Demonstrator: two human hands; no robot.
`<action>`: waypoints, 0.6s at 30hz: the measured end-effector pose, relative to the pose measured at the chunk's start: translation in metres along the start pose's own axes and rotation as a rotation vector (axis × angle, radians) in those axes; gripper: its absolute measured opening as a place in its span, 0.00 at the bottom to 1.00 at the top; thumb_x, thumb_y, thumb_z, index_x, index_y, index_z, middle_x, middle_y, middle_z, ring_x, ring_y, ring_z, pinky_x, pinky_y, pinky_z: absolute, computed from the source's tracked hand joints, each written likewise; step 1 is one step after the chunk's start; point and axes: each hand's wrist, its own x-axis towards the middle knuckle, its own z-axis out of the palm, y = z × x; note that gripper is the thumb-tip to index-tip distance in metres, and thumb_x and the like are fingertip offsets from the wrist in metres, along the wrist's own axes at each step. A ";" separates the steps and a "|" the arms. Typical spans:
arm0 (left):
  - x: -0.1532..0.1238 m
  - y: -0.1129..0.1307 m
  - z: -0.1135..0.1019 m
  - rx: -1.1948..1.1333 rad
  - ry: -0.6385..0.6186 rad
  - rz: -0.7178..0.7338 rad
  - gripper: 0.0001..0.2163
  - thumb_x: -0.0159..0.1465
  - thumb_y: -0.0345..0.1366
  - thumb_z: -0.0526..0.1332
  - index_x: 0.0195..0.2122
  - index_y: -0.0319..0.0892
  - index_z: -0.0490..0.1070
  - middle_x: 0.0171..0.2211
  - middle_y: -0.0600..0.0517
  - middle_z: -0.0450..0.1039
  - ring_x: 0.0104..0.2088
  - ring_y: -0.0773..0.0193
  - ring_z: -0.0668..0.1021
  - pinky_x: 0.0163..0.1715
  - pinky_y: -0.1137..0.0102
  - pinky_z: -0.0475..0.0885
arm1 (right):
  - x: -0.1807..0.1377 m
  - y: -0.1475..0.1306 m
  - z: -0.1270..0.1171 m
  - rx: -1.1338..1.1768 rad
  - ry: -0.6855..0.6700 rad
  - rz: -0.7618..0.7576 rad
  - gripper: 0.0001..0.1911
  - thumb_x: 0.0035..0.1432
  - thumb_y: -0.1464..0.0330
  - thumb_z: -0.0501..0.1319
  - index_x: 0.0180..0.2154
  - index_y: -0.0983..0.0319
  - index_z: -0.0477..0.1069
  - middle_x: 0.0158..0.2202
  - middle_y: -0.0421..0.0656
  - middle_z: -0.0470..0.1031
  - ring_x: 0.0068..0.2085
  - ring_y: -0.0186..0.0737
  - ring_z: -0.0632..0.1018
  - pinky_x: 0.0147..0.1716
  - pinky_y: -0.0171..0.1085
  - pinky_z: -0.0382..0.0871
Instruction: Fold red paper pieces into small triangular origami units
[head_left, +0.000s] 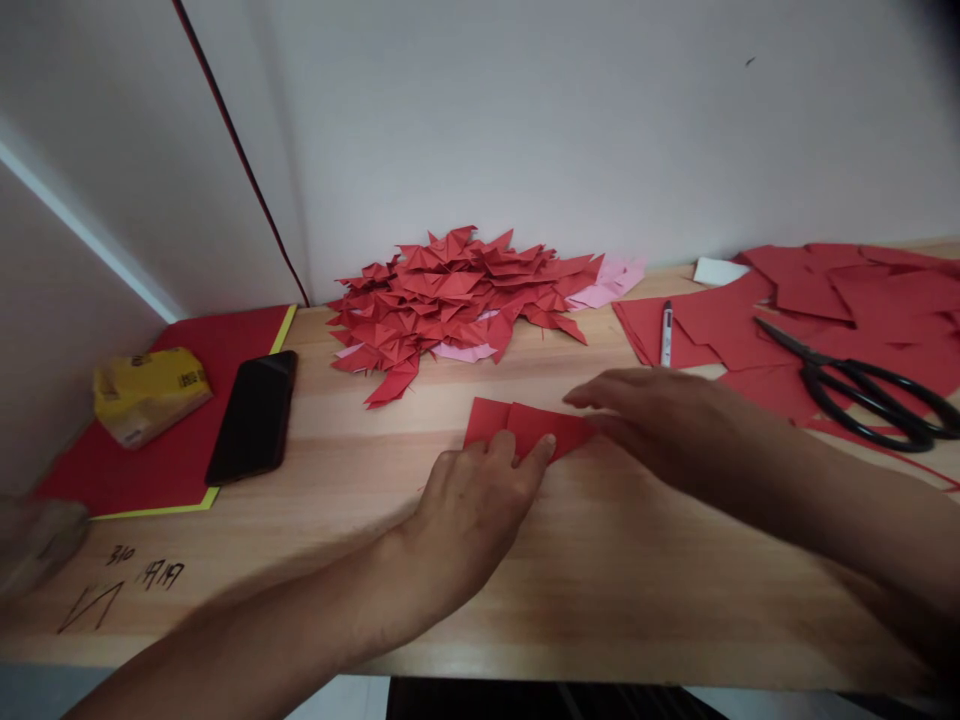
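A folded piece of red paper (536, 425) lies on the wooden table in front of me, its right end tapering. My left hand (480, 490) presses it down, with curled fingers on its near side and the thumb tip on top. My right hand (637, 415) is at the pointed right end, fingers stretched out toward the left and the lower fingers close to the tip. Whether those fingers pinch the paper is hidden. Behind the paper is a heap of folded red paper pieces (450, 290), with some pink paper (611, 282) among them.
Black-handled scissors (862, 385) rest on red paper sheets (885, 300) at right, near a marker (667, 335) and a white piece (720, 271). Leftward are a phone (253, 418), a yellow packet (154, 390) and a yellow-edged red sheet (247, 335). A wall (600, 120) stands behind.
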 end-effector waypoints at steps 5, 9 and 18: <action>-0.003 0.001 0.001 0.023 0.022 0.006 0.15 0.67 0.26 0.52 0.51 0.46 0.70 0.33 0.50 0.70 0.31 0.60 0.77 0.27 0.69 0.72 | -0.031 -0.036 0.019 -0.003 0.008 -0.285 0.22 0.60 0.69 0.56 0.57 0.62 0.69 0.57 0.54 0.73 0.54 0.54 0.77 0.48 0.51 0.73; -0.003 0.003 0.002 0.060 0.032 0.009 0.20 0.67 0.27 0.52 0.59 0.46 0.64 0.35 0.49 0.70 0.31 0.60 0.77 0.27 0.68 0.74 | -0.048 -0.040 0.035 -0.045 0.104 -0.247 0.31 0.60 0.66 0.57 0.64 0.63 0.60 0.63 0.54 0.66 0.60 0.53 0.72 0.56 0.52 0.69; -0.002 0.004 0.004 0.092 0.027 0.004 0.25 0.68 0.27 0.53 0.65 0.47 0.58 0.36 0.49 0.71 0.33 0.59 0.78 0.29 0.66 0.77 | -0.058 -0.030 0.045 -0.243 0.166 -0.167 0.25 0.68 0.65 0.49 0.63 0.67 0.60 0.65 0.49 0.65 0.63 0.45 0.69 0.60 0.49 0.64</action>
